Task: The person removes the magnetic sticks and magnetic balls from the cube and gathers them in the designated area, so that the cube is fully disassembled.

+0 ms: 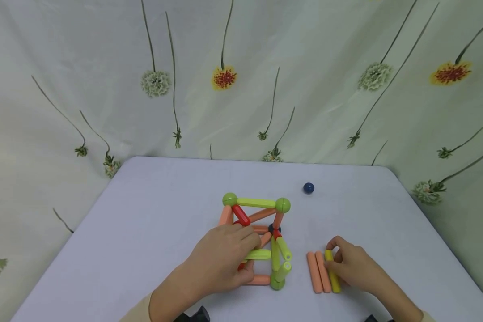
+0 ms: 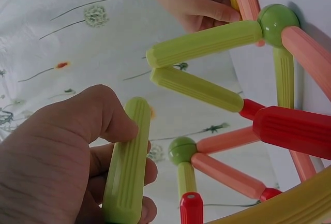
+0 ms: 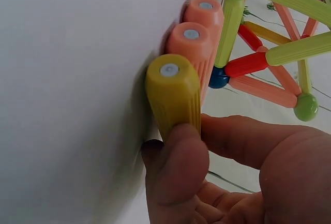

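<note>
My left hand (image 1: 225,257) holds a lime-green magnetic rod (image 2: 126,162) between thumb and fingers, in front of a frame built of rods and balls. That frame has green balls (image 1: 283,205) at corners, with salmon rods (image 1: 260,280), red pieces (image 1: 241,215) and green rods (image 1: 256,203) joined to them. Two green rods in the left wrist view meet at their free ends. Right of the frame, my right hand (image 1: 356,266) pinches a yellow magnetic rod (image 3: 173,89). It lies beside two salmon rods (image 1: 314,273) on the table. Part of the frame is hidden behind my left hand.
A loose dark blue ball (image 1: 308,188) sits on the white table (image 1: 165,192) behind and right of the frame. Beyond the table's back edge hangs a cloth with printed flowers (image 1: 224,78). A black object (image 1: 199,315) shows at the bottom edge near my left forearm.
</note>
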Demonstrator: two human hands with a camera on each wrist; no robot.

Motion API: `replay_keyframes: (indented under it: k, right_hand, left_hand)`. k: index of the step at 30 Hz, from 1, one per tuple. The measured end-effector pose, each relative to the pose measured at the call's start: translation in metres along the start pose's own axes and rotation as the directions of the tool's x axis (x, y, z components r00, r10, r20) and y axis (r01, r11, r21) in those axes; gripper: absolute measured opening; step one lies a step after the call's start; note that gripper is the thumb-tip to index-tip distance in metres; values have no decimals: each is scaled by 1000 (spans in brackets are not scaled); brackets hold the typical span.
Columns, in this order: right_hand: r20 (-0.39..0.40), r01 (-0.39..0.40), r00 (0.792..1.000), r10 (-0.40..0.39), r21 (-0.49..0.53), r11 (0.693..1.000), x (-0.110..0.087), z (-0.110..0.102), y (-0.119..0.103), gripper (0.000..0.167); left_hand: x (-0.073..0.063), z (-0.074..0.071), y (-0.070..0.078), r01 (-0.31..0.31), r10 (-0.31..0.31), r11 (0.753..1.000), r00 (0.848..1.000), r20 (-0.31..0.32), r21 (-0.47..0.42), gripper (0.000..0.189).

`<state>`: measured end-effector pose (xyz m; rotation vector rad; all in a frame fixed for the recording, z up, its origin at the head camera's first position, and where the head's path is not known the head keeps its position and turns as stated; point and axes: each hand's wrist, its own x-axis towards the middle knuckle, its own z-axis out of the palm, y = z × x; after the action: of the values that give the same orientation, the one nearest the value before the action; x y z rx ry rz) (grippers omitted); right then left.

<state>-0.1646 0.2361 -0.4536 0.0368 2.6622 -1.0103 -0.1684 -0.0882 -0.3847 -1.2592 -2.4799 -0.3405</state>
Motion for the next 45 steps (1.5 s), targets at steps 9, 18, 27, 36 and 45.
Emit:
replay_keyframes:
  k: [9, 18, 27, 36, 45]
  right_hand:
    - [-1, -23, 1000, 23, -122, 992, 5, -3, -10, 29]
    - [1, 154, 988, -154, 25, 988, 2, -3, -53, 20]
    - [81, 77, 992, -97, 225, 971, 11, 12, -91, 33]
    - [125, 35, 990, -59, 181, 983, 31, 8, -107, 35]
    - [115, 57, 990, -85, 228, 972, 31, 13, -99, 29]
  left_hand:
    - [1, -1, 1, 0, 0, 1000, 1000, 1, 4, 20]
    - [-5, 3, 3, -9, 9, 1000, 1000, -6, -3, 20]
    - [3, 1, 3, 28, -30, 999, 995, 92, 22, 18]
    - [13, -8, -6, -12, 11, 1000, 999, 34, 27, 20]
    - [11, -5, -2, 4, -4, 1000, 998, 66, 5, 27]
